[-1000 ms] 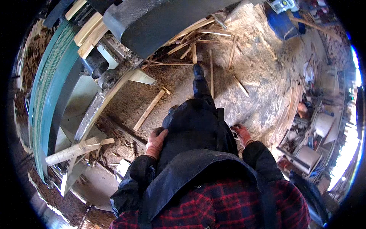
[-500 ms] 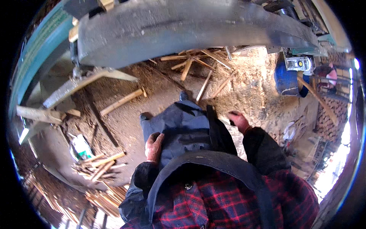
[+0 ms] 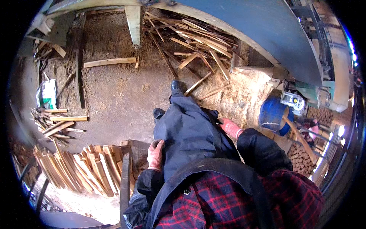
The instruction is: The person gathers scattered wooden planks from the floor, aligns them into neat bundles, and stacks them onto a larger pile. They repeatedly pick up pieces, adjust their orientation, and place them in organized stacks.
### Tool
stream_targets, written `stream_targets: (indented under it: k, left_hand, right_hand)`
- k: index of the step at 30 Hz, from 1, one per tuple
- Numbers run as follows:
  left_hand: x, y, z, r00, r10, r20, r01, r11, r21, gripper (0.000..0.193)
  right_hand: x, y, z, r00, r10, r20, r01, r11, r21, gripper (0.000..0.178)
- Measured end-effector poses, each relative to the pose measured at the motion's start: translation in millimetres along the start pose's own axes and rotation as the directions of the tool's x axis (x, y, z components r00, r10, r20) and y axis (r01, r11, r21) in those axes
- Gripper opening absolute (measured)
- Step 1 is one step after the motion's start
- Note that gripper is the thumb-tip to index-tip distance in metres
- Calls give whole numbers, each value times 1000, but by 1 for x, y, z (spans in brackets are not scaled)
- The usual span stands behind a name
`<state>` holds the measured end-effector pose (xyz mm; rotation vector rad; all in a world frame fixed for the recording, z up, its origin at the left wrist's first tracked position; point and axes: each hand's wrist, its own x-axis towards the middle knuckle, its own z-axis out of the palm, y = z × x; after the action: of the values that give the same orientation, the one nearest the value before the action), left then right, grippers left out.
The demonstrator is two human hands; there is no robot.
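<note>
My left hand, in a pinkish glove, hangs beside the left side of the long dark apron. Its fingers are loosely bent and apart, with nothing seen in them. At the apron's right edge is my right hand, gloved alike and also loosely open, holding nothing visible; its fingertips are partly hidden near the dark cloth. Below the apron's hem, two dark boots stand on the dirt floor, one ahead of the other. A few thin wood strips lie just beyond the front boot.
A large grey-blue machine spans the upper right. Scrap wood is heaped under it. At right stand a blue barrel and a leaning pole. Upright slats fill a rack at lower left, near a white sack.
My body has turned, and the view has swung: the machine now lies to the upper right and the slat rack shows fully. One boot has come forward. My right hand is closer to the apron.
</note>
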<state>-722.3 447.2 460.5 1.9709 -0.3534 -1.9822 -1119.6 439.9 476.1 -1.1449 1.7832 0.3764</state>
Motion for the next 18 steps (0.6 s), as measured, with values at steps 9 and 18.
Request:
stream_targets:
  k: [9, 18]
  left_hand:
    - [16, -51, 26, 989, 113, -97, -107, 992, 63, 35]
    - [73, -79, 95, 949, 213, -232, -238, 967, -88, 35]
  right_hand:
    - [29, -16, -37, 991, 119, 61, -124, 989, 84, 58]
    - [166, -5, -70, 998, -47, 43, 55, 978, -200, 52]
